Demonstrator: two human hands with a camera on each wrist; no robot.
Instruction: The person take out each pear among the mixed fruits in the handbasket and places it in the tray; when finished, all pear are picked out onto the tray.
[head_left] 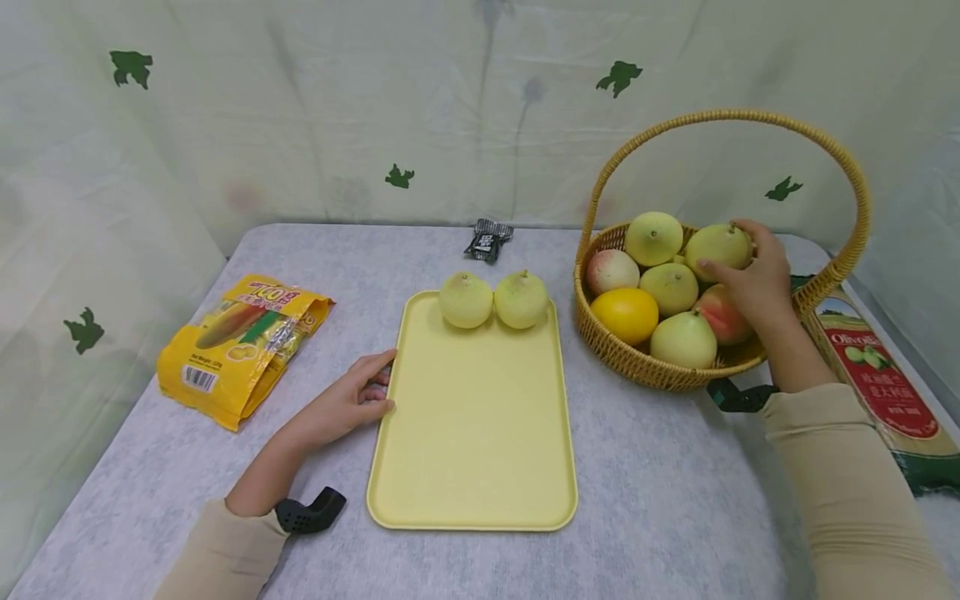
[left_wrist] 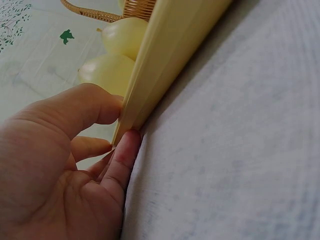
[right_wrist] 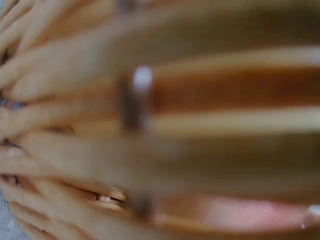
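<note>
My right hand [head_left: 761, 279] grips a greenish-yellow pear [head_left: 716, 247] at the back right of the wicker basket [head_left: 660, 371], thumb in front and fingers behind. Around it in the basket lie more pears [head_left: 654, 239], two peaches [head_left: 612, 272] and a bright yellow fruit [head_left: 625, 316]. The right wrist view holds only blurred basket weave [right_wrist: 75, 160]; the hand is hidden there. Against the left edge of a yellow tray [head_left: 472, 433] rests my left hand [head_left: 341, 407], thumb and fingertips spread along the rim. Two pears [head_left: 466, 300] sit side by side at the tray's far end.
A yellow snack bag [head_left: 243, 346] with a mango picture lies at the left. One small black-wrapped packet [head_left: 487, 242] is near the back edge. Right of the basket lies a long red-labelled pack [head_left: 885, 379]. The basket's tall handle [head_left: 723, 117] arches over the fruit.
</note>
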